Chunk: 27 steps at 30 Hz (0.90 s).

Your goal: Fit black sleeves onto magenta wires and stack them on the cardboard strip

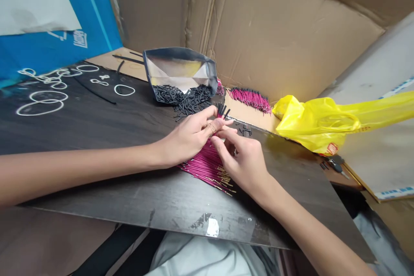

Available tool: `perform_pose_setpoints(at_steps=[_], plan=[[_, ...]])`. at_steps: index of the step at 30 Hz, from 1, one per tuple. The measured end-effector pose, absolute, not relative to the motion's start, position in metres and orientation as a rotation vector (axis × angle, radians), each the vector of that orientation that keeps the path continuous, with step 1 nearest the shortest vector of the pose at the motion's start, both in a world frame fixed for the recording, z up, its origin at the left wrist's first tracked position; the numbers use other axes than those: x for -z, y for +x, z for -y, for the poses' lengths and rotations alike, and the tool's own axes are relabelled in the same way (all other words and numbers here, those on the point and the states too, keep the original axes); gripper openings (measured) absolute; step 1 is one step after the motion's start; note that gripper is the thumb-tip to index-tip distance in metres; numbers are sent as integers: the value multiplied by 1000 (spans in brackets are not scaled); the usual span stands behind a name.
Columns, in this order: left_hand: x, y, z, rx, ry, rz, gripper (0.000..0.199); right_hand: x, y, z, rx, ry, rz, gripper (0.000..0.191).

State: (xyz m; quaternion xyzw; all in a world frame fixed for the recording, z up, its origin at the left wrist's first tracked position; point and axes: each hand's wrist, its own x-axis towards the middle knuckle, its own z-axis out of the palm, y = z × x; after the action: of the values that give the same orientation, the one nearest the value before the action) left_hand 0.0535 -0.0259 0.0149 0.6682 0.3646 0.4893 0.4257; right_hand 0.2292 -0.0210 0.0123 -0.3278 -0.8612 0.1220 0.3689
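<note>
My left hand (pixel 200 131) is closed around a small bunch of pink wires, whose black sleeve ends (pixel 222 110) stick up past the fingers. Close against it, my right hand (pixel 244 155) has its thumb and fingers pinched together; whatever sits between those fingertips is hidden. Under both hands a flat row of loose pink wires (pixel 207 166) with bare metal ends lies on the dark table. Just behind the left hand, a heap of short black sleeves (pixel 190 100) spills from an open bag (pixel 179 62). A few loose sleeves (pixel 245 130) lie right of the hands.
At the back, sleeved pink wires (pixel 250 99) lie on cardboard beside a yellow plastic bag (pixel 310 120). White rubber bands (pixel 48 90) are scattered on the dark table (pixel 106 129) at left. Cardboard walls (pixel 284 30) stand behind. A screwdriver-like tool (pixel 336 167) lies at right.
</note>
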Motion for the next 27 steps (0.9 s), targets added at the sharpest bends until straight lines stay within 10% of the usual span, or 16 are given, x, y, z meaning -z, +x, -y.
perform_pose_setpoints(at_steps=[10,27], plan=[[-14,57,32,-1245,1600,-861,32,-11,223,22,-938,-810,2001,22],[-12,64,28,-1290,1514,-1011,37,-15,231,15,-977,-789,1993,24]])
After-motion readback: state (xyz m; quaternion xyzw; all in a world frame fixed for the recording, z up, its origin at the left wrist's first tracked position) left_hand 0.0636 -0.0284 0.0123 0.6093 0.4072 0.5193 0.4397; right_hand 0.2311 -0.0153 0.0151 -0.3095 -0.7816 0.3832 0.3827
